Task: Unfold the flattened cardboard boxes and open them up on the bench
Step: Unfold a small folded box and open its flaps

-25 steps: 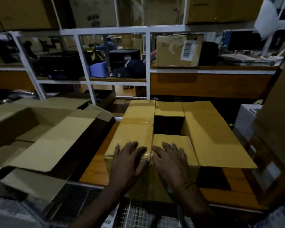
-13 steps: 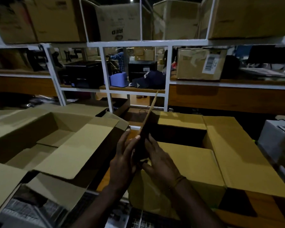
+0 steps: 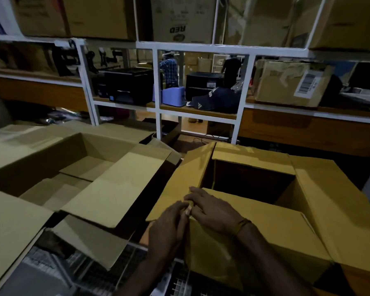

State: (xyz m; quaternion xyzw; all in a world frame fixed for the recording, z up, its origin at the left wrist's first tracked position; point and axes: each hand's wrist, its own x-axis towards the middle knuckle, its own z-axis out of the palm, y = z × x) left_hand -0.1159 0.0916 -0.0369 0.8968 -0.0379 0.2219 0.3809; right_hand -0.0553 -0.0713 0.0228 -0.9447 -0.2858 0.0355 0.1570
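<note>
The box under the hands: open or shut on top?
Open. The box has its flaps folded outward, showing a dark interior; both hands rest at its near left corner.

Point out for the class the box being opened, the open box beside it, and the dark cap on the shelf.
box being opened [image 3: 265,227], head view, on its near flap.
open box [image 3: 124,189], head view, on its right flap.
dark cap [image 3: 219,99], head view, on its crown.

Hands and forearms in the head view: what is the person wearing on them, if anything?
Both forearms are bare, with no sleeves and no gloves in view. The right hand has a thin yellowish-orange thread band around the wrist. The left hand shows no band, ring or watch that the dim picture lets me make out.
</note>
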